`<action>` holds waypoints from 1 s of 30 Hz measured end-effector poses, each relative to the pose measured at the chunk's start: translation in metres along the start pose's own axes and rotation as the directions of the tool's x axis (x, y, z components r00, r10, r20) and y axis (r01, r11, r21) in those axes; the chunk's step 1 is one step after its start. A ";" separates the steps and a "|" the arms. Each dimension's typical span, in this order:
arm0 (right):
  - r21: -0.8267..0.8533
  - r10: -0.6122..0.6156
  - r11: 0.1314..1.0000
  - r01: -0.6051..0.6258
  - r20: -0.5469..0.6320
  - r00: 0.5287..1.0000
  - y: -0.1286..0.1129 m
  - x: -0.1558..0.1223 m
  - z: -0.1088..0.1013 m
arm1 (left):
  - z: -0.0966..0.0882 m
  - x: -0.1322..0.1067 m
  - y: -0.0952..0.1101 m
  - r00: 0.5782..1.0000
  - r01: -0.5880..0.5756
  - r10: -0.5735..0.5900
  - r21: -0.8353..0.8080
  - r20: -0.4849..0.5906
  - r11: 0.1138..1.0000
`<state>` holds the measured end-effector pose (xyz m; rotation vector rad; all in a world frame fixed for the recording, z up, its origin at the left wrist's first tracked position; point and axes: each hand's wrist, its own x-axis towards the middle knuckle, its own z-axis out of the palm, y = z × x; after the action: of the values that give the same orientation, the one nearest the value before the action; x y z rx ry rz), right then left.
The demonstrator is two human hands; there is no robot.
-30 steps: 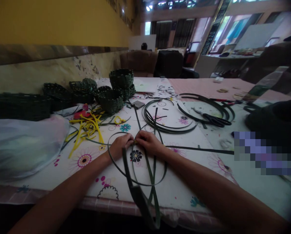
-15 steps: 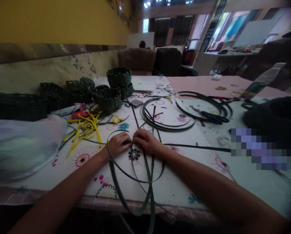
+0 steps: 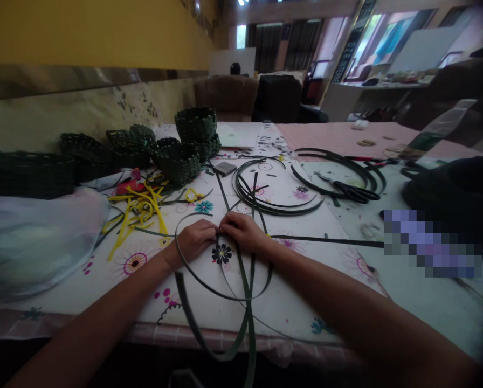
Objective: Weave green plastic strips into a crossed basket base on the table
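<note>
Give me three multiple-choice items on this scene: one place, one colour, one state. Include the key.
1. Where do the scissors lie?
A) Inside a woven basket
B) To the right of the coiled strips
C) On the floor

2. What colour is the tangled pile of strips?
A) Yellow
B) Blue
C) White

3. What are the left hand and right hand on?
A) The scissors
B) A woven basket
C) Dark green strips

1: B, the scissors lie beyond the coil, on its right.
2: A, the pile shows bright yellow.
3: C, the fingers of both hands meet on the strips.
</note>
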<state>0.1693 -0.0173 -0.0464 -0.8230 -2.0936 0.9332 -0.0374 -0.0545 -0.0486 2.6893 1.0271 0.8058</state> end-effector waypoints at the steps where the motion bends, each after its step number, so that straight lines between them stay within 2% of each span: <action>1: -0.009 -0.001 1.000 0.000 -0.002 1.000 0.000 0.000 0.000 | -0.001 0.000 0.001 1.000 0.001 -0.001 0.019 0.009 1.000; 8: -0.031 -0.007 0.999 0.006 -0.026 1.000 0.001 0.000 0.002 | -0.005 -0.001 0.007 1.000 0.019 -0.020 0.079 0.007 0.997; 15: -0.058 -0.021 0.998 0.017 -0.079 0.997 -0.003 0.000 0.000 | 0.001 -0.003 0.002 1.000 -0.018 0.018 0.013 0.000 1.000; 20: -0.069 0.004 0.998 -0.010 -0.094 0.996 -0.001 0.000 0.001 | 0.004 -0.003 0.001 1.000 0.001 -0.001 -0.009 -0.003 1.000; 25: -0.114 -0.014 0.993 -0.003 -0.143 0.990 0.001 0.002 0.002 | 0.003 0.001 0.007 0.999 -0.042 0.043 0.067 -0.017 0.997; 27: -0.109 0.008 0.994 -0.023 -0.138 0.990 0.003 0.002 0.003 | 0.003 0.002 0.007 0.999 -0.028 0.031 0.082 -0.030 0.996; 30: -0.097 0.028 0.995 -0.039 -0.107 0.994 0.007 0.003 0.003 | 0.003 0.003 0.007 0.998 0.039 -0.039 0.017 -0.045 0.999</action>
<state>0.1670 -0.0124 -0.0524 -0.9406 -2.0526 0.7914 -0.0296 -0.0579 -0.0475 2.6687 1.0982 0.8575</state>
